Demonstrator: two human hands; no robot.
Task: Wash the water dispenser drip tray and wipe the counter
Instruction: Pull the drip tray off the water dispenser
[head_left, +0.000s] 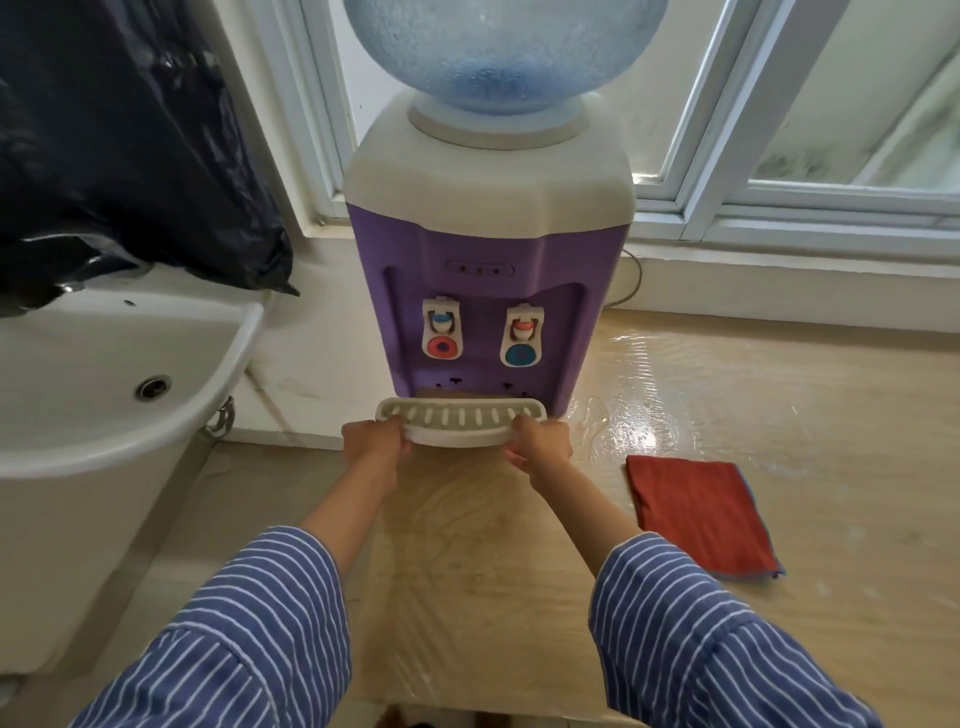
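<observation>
Wet wooden counter (779, 415) bears dispenser (488, 260) beside window (779, 130).

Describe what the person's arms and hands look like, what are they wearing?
Both arms wear loose long sleeves of blue fabric with thin white stripes, pushed up so the forearms are bare. The left hand and right hand are bare: no gloves, and no rings, watch or bracelet visible.

White-framed window (753, 171) behind, daylight

I have one head view only, looking forward and down, close over the bench (779, 441) at the water dispenser (488, 249).
</observation>
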